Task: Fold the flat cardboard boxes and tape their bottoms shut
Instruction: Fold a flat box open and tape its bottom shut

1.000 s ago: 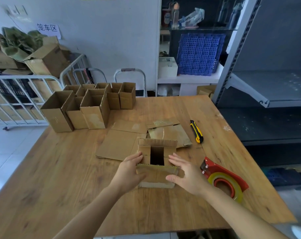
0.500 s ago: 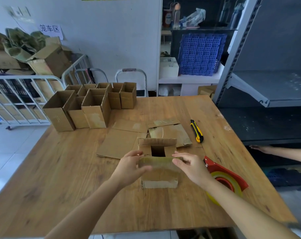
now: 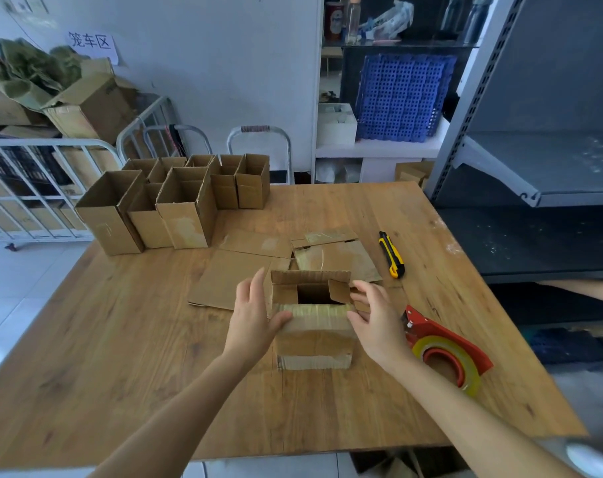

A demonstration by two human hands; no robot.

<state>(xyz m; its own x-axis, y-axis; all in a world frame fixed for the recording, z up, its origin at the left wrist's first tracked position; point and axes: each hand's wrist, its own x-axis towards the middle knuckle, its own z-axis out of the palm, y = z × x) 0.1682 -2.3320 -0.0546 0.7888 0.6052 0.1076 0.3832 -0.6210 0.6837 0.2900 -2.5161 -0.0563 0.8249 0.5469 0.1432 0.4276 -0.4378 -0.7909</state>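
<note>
standing mouth up near the middle of the table (image 3: 120, 339), the box (image 3: 314, 339) shows a dark hollow between its flaps, far flap upright, near flap turned in, top longer left to right. the left hand (image 3: 251, 319) lies on its left wall, fingers (image 3: 257, 288) straight and a little apart, thumb on the near flap, while the right hand (image 3: 376, 322) touches the right flap, fingers (image 3: 365, 291) loosely bent and apart. made boxes (image 3: 182, 215) stand mouths up far left, sheets (image 3: 231, 277) lie just behind the box, a knife (image 3: 391, 255) beyond right, a tape dispenser (image 3: 445, 346) just beside the right hand.
</note>
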